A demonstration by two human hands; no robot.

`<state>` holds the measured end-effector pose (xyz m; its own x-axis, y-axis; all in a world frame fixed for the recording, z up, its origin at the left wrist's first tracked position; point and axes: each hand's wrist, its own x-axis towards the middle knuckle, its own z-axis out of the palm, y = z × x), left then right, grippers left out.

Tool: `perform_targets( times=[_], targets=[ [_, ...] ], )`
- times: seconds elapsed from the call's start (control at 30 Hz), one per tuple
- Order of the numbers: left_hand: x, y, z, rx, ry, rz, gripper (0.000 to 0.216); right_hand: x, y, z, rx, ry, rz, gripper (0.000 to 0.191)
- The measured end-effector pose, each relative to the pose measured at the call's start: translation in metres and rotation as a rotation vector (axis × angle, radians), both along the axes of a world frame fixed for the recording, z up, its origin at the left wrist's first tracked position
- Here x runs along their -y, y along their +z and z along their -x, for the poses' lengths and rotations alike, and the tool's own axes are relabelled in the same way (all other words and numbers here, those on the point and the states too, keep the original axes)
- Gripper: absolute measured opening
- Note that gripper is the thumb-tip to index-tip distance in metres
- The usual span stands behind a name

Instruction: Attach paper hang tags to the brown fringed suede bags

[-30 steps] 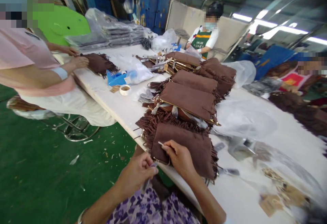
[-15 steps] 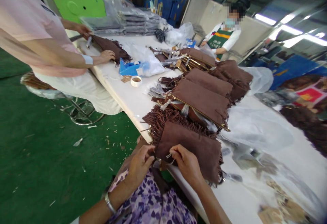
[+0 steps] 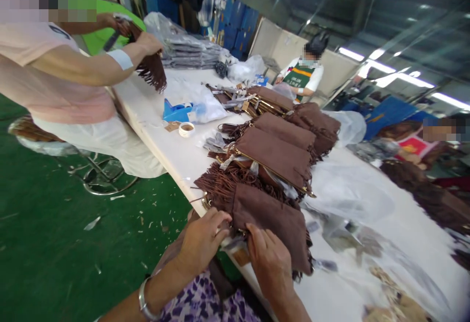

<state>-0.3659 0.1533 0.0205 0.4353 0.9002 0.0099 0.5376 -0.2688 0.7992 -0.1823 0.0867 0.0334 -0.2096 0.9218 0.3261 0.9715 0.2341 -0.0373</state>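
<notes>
In front of me a brown fringed bag lies on the near edge of the white table. My left hand pinches the bag's near left corner, by the zipper end. At the zipped edge, a little to the right, my right hand has its thumb and fingers closed on the bag. A small brown tag hangs just below, between the hands. Just behind lies a stack of similar brown bags with gold zippers and fringe.
A roll of tape and a blue tape dispenser sit left of the stack. Clear plastic bags lie to the right. One co-worker stands at the left with a fringed brown piece; another person works at the far end.
My right hand has moved from a pale string above the bag down to its zipped edge. The co-worker at the left has lifted a brown fringed piece off the table. My view has shifted slightly.
</notes>
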Motion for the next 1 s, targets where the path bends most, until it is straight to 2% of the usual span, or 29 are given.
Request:
perform_targets(
  times=[0.07, 0.17, 0.27, 0.33, 0.47, 0.53, 0.63, 0.77, 0.9, 1.0],
  targets=[
    [0.0, 0.007, -0.001, -0.04, -0.012, -0.042, 0.014, 0.003, 0.007, -0.004, -0.078, 0.006, -0.018, 0.021],
    [0.002, 0.031, -0.004, 0.012, -0.038, -0.09, 0.007, 0.01, 0.019, -0.012, -0.184, -0.029, -0.041, 0.023],
    [0.002, 0.047, -0.003, 0.098, -0.055, -0.008, 0.007, 0.016, 0.023, -0.019, -0.25, -0.064, -0.026, 0.024],
    [-0.001, 0.042, 0.002, 0.167, -0.064, 0.192, 0.009, 0.016, 0.02, -0.019, -0.283, -0.065, 0.018, 0.024],
    [-0.006, 0.015, 0.012, 0.425, -0.018, 0.643, 0.017, 0.01, 0.006, -0.01, -0.38, -0.078, 0.228, 0.021],
    [-0.006, 0.008, 0.016, 0.53, 0.029, 0.79, 0.022, 0.007, 0.002, -0.007, -0.437, -0.084, 0.33, 0.018],
    [-0.008, 0.009, 0.017, 0.601, 0.018, 0.951, 0.023, 0.005, 0.005, -0.007, -0.47, -0.088, 0.342, 0.017],
    [-0.013, 0.006, 0.02, 0.594, -0.049, 0.957, 0.024, 0.004, 0.012, -0.008, -0.485, -0.099, 0.343, 0.018],
    [-0.014, -0.008, 0.029, 0.433, -0.064, 0.905, 0.025, 0.008, 0.009, -0.006, -0.577, -0.15, 0.455, 0.016],
    [-0.015, -0.011, 0.035, 0.373, -0.08, 0.904, 0.025, 0.014, 0.012, -0.007, -0.686, -0.206, 0.551, 0.015]
  ],
)
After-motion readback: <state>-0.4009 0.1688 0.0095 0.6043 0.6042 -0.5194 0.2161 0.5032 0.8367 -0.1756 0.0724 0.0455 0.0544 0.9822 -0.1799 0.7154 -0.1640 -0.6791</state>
